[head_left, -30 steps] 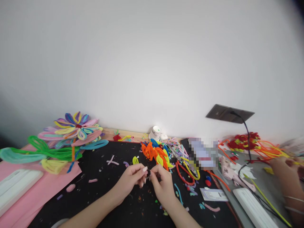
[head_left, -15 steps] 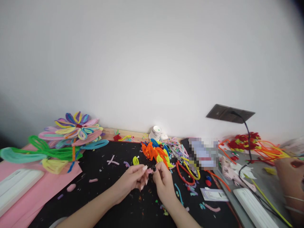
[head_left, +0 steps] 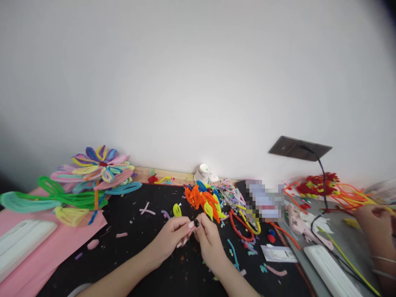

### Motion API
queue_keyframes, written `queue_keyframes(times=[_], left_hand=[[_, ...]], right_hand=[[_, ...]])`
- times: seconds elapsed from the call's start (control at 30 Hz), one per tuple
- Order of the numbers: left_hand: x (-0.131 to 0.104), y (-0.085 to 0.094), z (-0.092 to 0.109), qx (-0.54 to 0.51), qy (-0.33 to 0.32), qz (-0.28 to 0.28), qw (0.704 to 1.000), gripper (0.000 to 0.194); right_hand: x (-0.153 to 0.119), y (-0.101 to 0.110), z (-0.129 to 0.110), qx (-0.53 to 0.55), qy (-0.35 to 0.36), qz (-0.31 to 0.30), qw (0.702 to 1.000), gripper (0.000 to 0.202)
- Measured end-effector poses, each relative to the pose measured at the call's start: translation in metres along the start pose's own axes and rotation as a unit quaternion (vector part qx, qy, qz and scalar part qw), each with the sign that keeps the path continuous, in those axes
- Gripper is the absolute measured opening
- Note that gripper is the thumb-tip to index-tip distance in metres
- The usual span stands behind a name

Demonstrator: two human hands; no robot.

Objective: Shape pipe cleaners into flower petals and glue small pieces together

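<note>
My left hand (head_left: 172,237) and my right hand (head_left: 208,240) meet over the black mat (head_left: 123,260), both closed with thumbs and fingertips pinched together. Between them is a small pink pipe cleaner piece, now almost wholly covered by the fingers. Just beyond my hands lie a yellow pipe cleaner loop (head_left: 177,210) and a heap of orange petal loops (head_left: 194,197) mixed with yellow and blue ones. Crossed lilac pieces (head_left: 147,209) and a short pink piece (head_left: 121,235) rest to the left.
A pipe cleaner flower (head_left: 103,164) with green leaves lies on pink paper (head_left: 77,243) at left. A paper cup (head_left: 203,172) stands by the wall. Right are pipe cleaner scraps (head_left: 229,194), a pink glue gun (head_left: 298,222), a white box (head_left: 331,270) and another person's hand (head_left: 373,225).
My hands have drawn together, and the pink piece that showed between the fingertips is now covered. At the far right, the other person's hand has shifted slightly left and holds orange-yellow strands.
</note>
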State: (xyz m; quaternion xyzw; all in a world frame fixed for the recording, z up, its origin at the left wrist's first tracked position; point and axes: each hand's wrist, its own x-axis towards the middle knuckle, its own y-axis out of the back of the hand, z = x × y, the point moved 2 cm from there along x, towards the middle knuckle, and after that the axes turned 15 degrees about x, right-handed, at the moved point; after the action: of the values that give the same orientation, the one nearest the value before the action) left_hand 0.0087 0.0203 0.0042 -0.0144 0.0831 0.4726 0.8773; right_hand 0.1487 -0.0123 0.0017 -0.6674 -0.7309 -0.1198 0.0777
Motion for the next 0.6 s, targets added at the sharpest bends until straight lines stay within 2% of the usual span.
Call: queue_keyframes(times=[0.1,0.17,0.37,0.47,0.6], left_hand=[[-0.0003,0.0036,-0.0016,0.013,0.014,-0.039,0.999,0.066],[0.0016,0.0033,-0.0057,0.001,0.024,-0.046,0.999,0.066],[0.0028,-0.0042,-0.0068,-0.112,0.058,0.003,0.992,0.065],[-0.0002,-0.0056,-0.0033,-0.132,0.063,0.015,0.989,0.062],[-0.0010,-0.0047,-0.0028,-0.108,0.055,0.026,0.992,0.063]], right_hand=[[0.0004,-0.0030,0.0013,0.080,-0.047,-0.026,0.995,0.040],[0.0009,-0.0036,0.0020,0.095,-0.057,-0.024,0.994,0.042],[0.0013,0.0023,0.0013,-0.041,0.040,0.075,0.996,0.032],[0.0004,0.0024,0.0004,-0.073,0.067,0.061,0.993,0.029],[0.0004,0.0020,0.0006,-0.077,0.053,0.037,0.995,0.027]])
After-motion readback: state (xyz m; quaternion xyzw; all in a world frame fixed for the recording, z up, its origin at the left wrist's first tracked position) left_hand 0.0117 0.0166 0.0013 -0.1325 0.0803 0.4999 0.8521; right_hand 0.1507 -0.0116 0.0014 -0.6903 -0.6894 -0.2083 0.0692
